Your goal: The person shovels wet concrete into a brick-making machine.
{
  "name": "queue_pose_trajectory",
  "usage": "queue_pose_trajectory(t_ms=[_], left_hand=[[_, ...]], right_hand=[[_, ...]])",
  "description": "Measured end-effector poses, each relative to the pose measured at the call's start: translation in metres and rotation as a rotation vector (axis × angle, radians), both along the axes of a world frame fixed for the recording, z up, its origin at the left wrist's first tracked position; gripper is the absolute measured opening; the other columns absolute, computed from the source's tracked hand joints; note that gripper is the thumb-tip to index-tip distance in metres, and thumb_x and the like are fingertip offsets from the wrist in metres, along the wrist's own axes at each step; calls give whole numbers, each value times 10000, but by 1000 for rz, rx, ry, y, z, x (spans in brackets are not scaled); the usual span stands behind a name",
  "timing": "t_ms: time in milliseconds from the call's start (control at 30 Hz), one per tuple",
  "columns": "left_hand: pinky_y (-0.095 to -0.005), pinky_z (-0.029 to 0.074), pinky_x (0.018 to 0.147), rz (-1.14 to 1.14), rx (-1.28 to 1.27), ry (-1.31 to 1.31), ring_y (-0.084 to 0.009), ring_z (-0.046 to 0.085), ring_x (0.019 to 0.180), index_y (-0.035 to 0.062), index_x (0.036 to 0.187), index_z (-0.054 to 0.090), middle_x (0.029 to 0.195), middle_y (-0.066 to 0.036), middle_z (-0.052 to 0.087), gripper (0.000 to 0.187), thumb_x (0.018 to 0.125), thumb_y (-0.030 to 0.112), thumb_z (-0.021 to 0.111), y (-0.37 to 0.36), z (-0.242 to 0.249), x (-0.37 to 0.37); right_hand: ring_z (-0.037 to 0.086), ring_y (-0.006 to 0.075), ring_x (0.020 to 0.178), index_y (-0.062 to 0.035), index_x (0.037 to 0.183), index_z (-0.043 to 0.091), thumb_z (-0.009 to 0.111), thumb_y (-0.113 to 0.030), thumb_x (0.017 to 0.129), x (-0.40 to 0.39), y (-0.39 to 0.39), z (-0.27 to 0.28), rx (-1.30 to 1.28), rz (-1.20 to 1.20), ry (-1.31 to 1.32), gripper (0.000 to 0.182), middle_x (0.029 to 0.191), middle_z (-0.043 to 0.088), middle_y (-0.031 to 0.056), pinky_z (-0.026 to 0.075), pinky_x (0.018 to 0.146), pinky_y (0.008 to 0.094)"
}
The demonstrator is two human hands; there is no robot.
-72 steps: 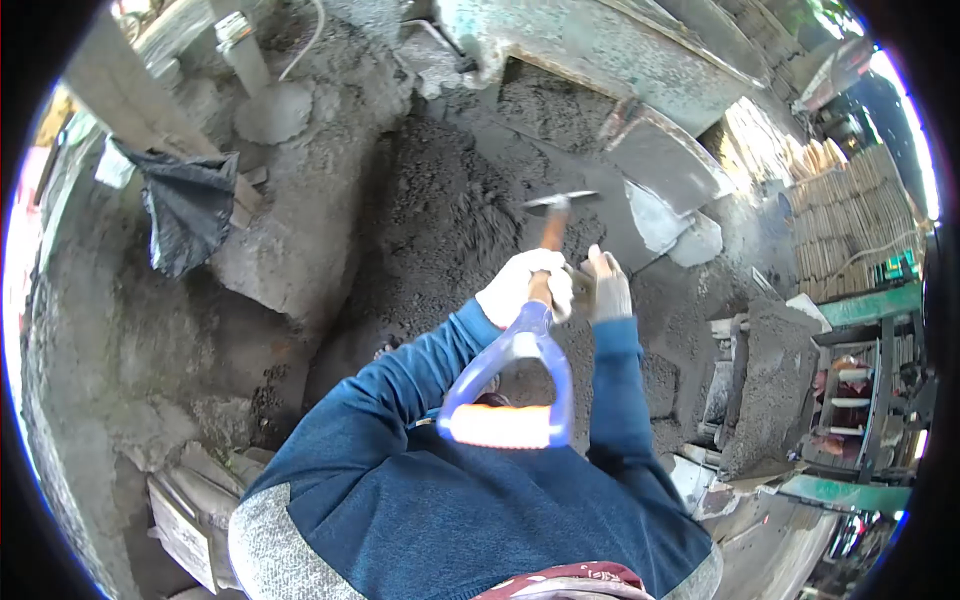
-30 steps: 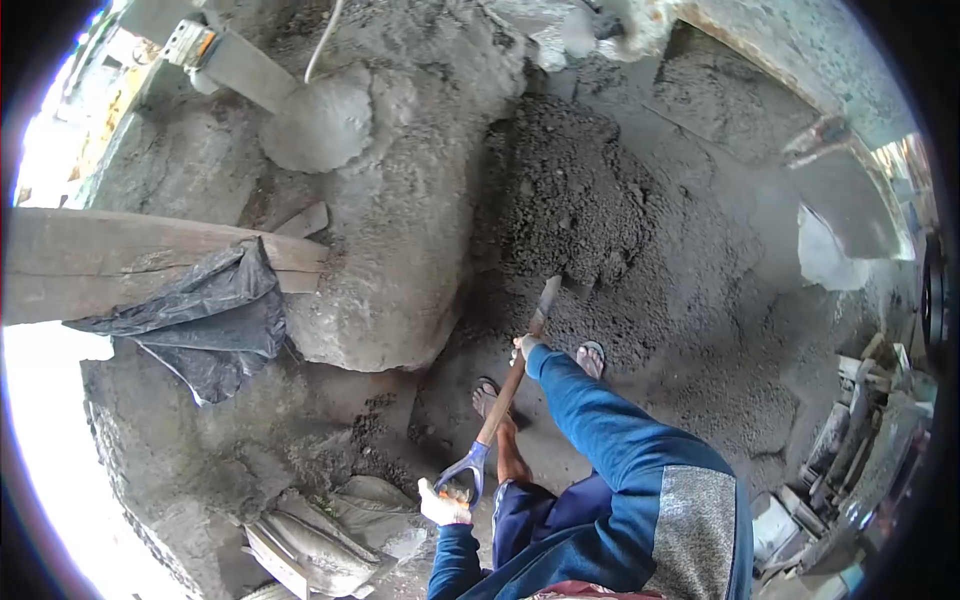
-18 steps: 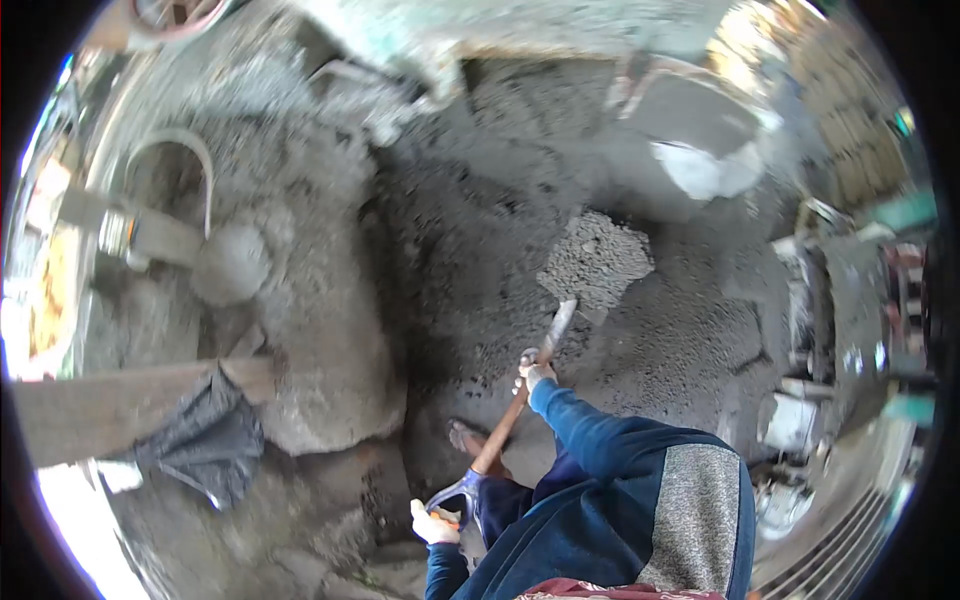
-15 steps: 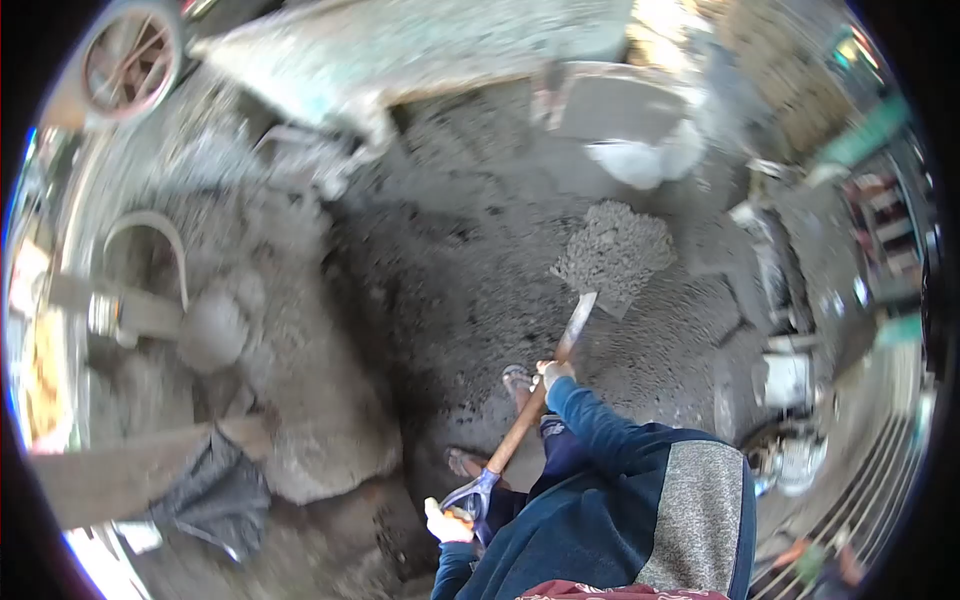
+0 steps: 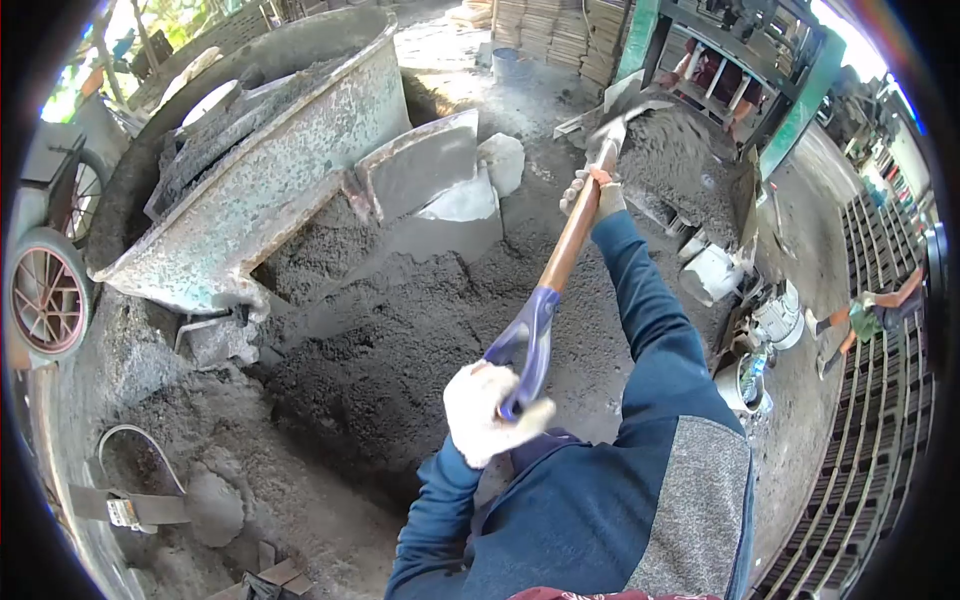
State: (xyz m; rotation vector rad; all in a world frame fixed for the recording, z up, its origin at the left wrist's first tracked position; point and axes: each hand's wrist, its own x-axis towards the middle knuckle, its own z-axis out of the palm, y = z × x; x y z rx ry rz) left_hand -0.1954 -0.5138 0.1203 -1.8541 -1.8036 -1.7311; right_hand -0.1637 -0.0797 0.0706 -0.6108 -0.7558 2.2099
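A shovel (image 5: pixel 572 240) with a wooden shaft and a blue D-shaped handle is raised and extends toward the upper right. Around the blue handle, my gloved left hand (image 5: pixel 486 414) is closed. My right hand (image 5: pixel 597 192), also gloved, grips the shaft near the blade end, with the arm stretched out. The shovel's blade (image 5: pixel 632 108) is seen nearly edge-on, beside a heap of grey mix (image 5: pixel 675 150). Below the shovel lies more dark grey material (image 5: pixel 400 330) on the ground.
A large worn metal mixer drum (image 5: pixel 290 165) stands at the upper left, near a red-spoked wheel (image 5: pixel 48 290). A green-framed machine (image 5: pixel 800 105) is at the upper right, with a person partly visible behind it. Another person (image 5: pixel 865 318) is at the right by rows of dark blocks (image 5: pixel 850 430). A bucket (image 5: pixel 740 382) stands right.
The shovel has swung up and away to the upper right, and both hands have risen with it. The clump of grey mix is no longer visible on the blade. The view has tilted upward.
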Motion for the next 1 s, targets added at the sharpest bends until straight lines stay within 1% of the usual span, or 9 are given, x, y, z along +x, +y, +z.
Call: queue_pose_trajectory(t_ms=[67, 167, 400, 433, 500, 533, 567, 767, 1000], left_hand=[[-377, 541, 688, -20, 45, -70, -264, 679, 683, 6, 923, 662, 765, -103, 669, 363, 682, 184, 868, -27, -30, 10], [-339, 496, 577, 304, 88, -1184, -140, 596, 593, 39, 728, 597, 713, -63, 652, 318, 877, 289, 725, -87, -96, 50], [-343, 341, 408, 812, 727, -2247, -178, 422, 448, 170, 570, 352, 505, -14, 358, 569, 989, 517, 518, -282, -299, 213], [-358, 421, 454, 1000, 754, -2260, -170, 437, 461, 98, 600, 505, 516, -8, 367, 525, 1016, 418, 518, -324, -314, 284], [-354, 523, 572, 2502, -141, -944, -232, 566, 536, -20, 906, 760, 677, -97, 634, 292, 968, 153, 532, -337, -332, 414], [-355, 515, 562, 2662, -68, -1187, -230, 560, 527, -10, 891, 743, 667, -92, 625, 277, 965, 162, 539, -343, -320, 424], [-356, 508, 552, 2375, 338, -1816, -227, 554, 518, -1, 876, 727, 657, -86, 616, 264, 962, 171, 547, -348, -298, 403], [-362, 465, 490, 2200, 375, -1797, -212, 520, 463, 56, 789, 630, 598, -54, 563, 236, 946, 227, 590, -347, -318, 276], [-369, 415, 418, 1861, 470, -1849, -195, 479, 399, 123, 687, 516, 528, -16, 501, 321, 928, 293, 642, -292, -348, 153]], right_hand=[[597, 280, 638, -103, 977, 548, 714, -316, 888, 2, -42, 16, 29, 95, 17, 284, 729, 568, 51, 542, 624, 459], [568, 254, 624, -121, 864, 531, 725, -319, 883, -36, -89, -44, 18, 106, -116, 279, 716, 548, 40, 531, 616, 435], [626, 273, 630, -61, 910, 592, 636, -309, 958, -44, -372, -407, 20, 632, -844, 257, 762, 624, 106, 540, 583, 487], [628, 278, 625, -56, 912, 587, 643, -274, 947, -1, -441, -441, -54, 800, -915, 228, 745, 618, 111, 542, 570, 489], [632, 290, 615, -46, 916, 576, 658, -204, 924, 99, -560, -466, -253, 1144, -1003, 178, 710, 606, 120, 548, 543, 492], [634, 295, 609, -41, 918, 571, 665, -169, 912, 148, -606, -460, -357, 1296, -1019, 159, 692, 600, 125, 550, 530, 494], [637, 301, 604, -36, 920, 566, 672, -134, 901, 193, -646, -451, -458, 1430, -1031, 146, 675, 593, 130, 553, 517, 496], [610, 270, 596, -117, 843, 494, 678, -129, 912, 201, -739, -373, -852, 1541, -1270, 197, 655, 545, 71, 537, 575, 515], [545, 311, 582, -87, 823, 514, 596, -226, 924, -135, -516, -611, -545, 1244, -981, 191, 692, 538, 99, 518, 622, 509]])
